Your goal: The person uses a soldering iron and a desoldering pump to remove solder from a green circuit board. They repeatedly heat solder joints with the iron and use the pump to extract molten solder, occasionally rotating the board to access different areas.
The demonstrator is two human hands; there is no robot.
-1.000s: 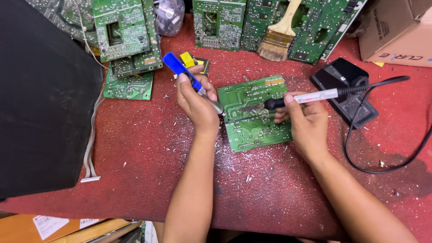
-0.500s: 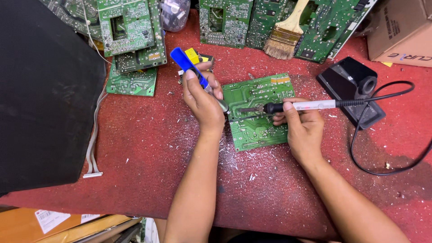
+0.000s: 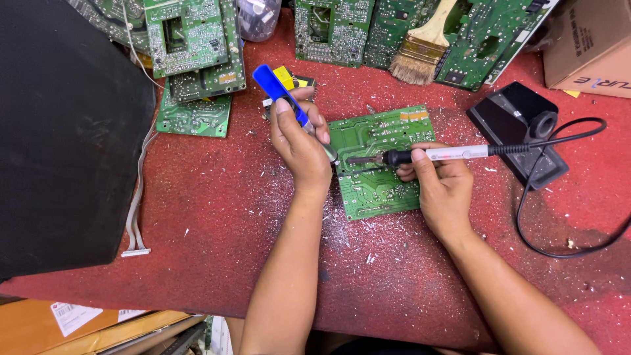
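A green circuit board [image 3: 388,184] lies flat on the red table [image 3: 217,236]. My left hand [image 3: 302,141] grips a blue-handled desoldering pump [image 3: 279,92], its tip down at the board's left edge. My right hand [image 3: 444,184] holds a white-and-black soldering iron [image 3: 427,155] level over the board, tip pointing left toward the pump's tip. The iron's black cord [image 3: 559,197] loops off to the right.
A black soldering iron stand [image 3: 519,131] sits right of the board. Several green circuit boards [image 3: 190,46] and a wooden brush [image 3: 420,49] lie at the back. A cardboard box [image 3: 591,46] is at the top right, a big black case [image 3: 59,131] at the left.
The view has drifted slightly. Both hands stay over the board; the iron's tip and the pump's tip have come a little closer together.
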